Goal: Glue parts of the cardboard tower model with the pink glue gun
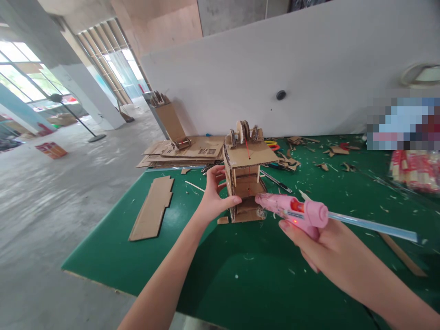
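A small cardboard structure (252, 155) stands upright on the green table, with shelf-like levels, cardboard wheels on top and a red string running down through it. My left hand (217, 192) grips its left side, thumb on the front edge and fingers round the back. In my right hand (314, 240) is a pink hot glue gun (292, 209), a clear glue stick (373, 225) jutting from its rear and a small red light lit. The gun's nozzle is at the structure's lower right front; whether it touches the cardboard I cannot tell.
A flat cardboard piece (151, 208) lies on the green table (110, 247) at left. Stacked cardboard sheets (202, 149) are behind. A utility knife (277, 181), orange-handled scissors (272, 145) and scraps lie beyond the structure. Red-and-white packets (414, 169) sit far right, below a white wall panel (326, 82).
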Available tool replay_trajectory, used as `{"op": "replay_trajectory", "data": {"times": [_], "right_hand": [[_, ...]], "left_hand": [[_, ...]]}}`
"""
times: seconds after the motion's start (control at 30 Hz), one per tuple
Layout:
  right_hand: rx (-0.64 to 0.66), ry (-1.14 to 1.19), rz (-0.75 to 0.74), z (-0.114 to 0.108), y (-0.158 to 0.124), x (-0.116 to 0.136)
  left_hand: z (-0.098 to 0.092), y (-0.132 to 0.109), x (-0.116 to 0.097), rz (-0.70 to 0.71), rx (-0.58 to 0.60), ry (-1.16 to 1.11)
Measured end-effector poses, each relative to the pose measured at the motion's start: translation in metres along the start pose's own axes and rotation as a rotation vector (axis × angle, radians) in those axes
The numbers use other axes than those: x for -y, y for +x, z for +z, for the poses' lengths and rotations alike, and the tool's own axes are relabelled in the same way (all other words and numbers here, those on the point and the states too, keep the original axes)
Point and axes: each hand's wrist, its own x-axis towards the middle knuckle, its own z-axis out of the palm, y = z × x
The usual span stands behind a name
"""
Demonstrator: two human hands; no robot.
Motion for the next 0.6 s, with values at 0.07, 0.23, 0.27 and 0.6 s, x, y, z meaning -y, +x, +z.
{"op": "replay_trajectory", "data": {"times": [0.07, 0.23, 0.27, 0.6], "right_hand": [[0.031, -0.008, 0.028, -0.0014, 0.0008, 0.002], [0.051, -0.006, 0.017, -0.0023, 0.0032, 0.0012], [0.049, -0.013, 0.032, -0.002, 0.0029, 0.0015], [0.028, -0.033, 0.019, -0.0029, 0.0012, 0.005]], "left_hand": [[0.0001, 0.0001, 0.0002, -0.005, -0.007, -0.001], [0.0001, 0.0002, 0.0008, 0.001, -0.01, 0.0], [-0.0001, 0.0002, 0.001, 0.004, -0.006, 0.002], [0.0003, 0.0001, -0.0006, -0.009, -0.002, 0.01]]}}
